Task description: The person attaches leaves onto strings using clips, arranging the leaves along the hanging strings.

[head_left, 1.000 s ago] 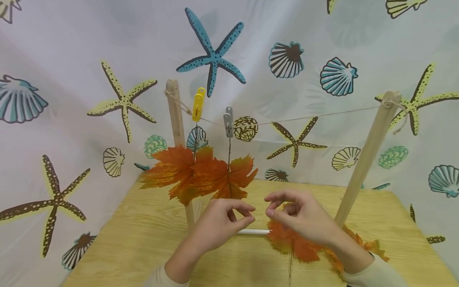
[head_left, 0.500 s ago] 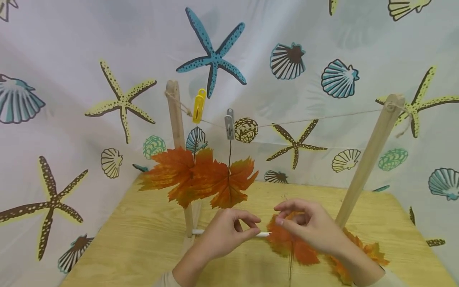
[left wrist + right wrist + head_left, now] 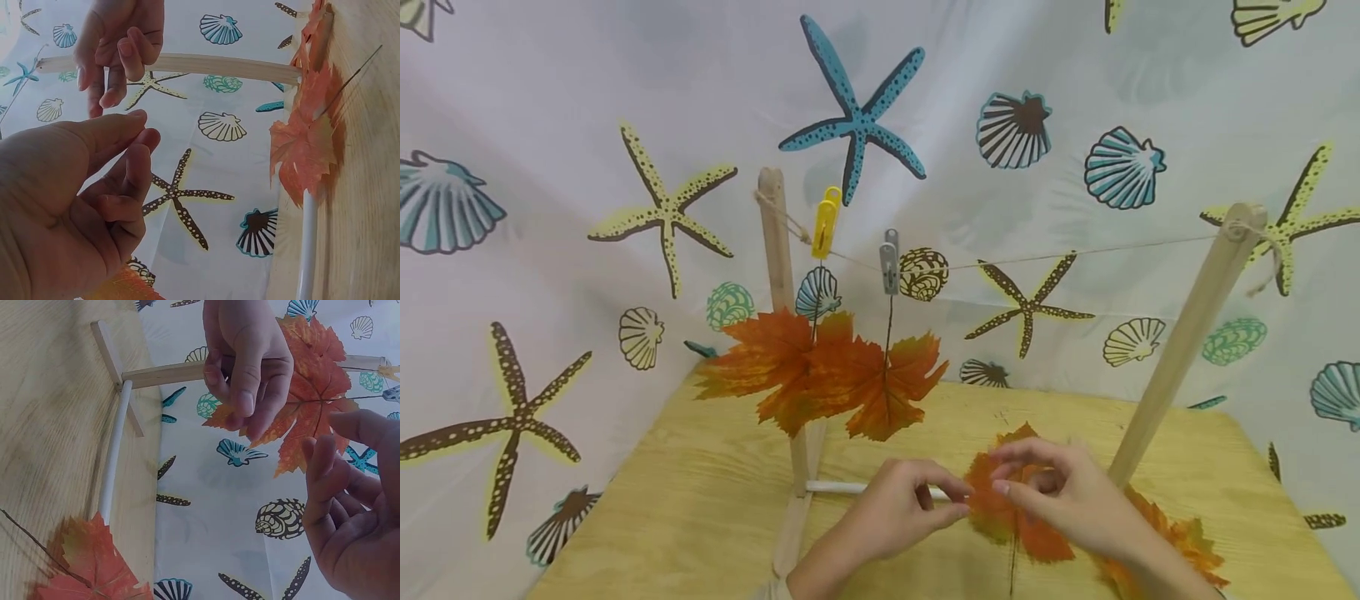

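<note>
My left hand [image 3: 910,508] hovers above the table with thumb and fingers loosely bent, nothing visible between them. Facing it, my right hand [image 3: 1060,492] has a similar loose curl and overlaps an orange maple leaf [image 3: 985,500] lying on the table. The left wrist view shows the left thumb and index fingertips [image 3: 145,134] close together. Behind the hands, a yellow clothespin [image 3: 825,227] and a grey clothespin [image 3: 890,265] sit on a string [image 3: 1037,260]. From them hang two maple leaves [image 3: 891,387] by their stems, overlapping each other.
Wooden posts [image 3: 1187,342] hold the string at both ends. A white rod [image 3: 838,487] runs low between them, partly hidden by my left hand. More orange leaves [image 3: 1191,542] lie by the right forearm. A seashell-print cloth [image 3: 925,83] hangs behind the wooden table [image 3: 700,500].
Both hands have moved down and slightly right, close to the leaf on the table. More of the white rod and left post's foot shows. The clipped leaves stay on the string.
</note>
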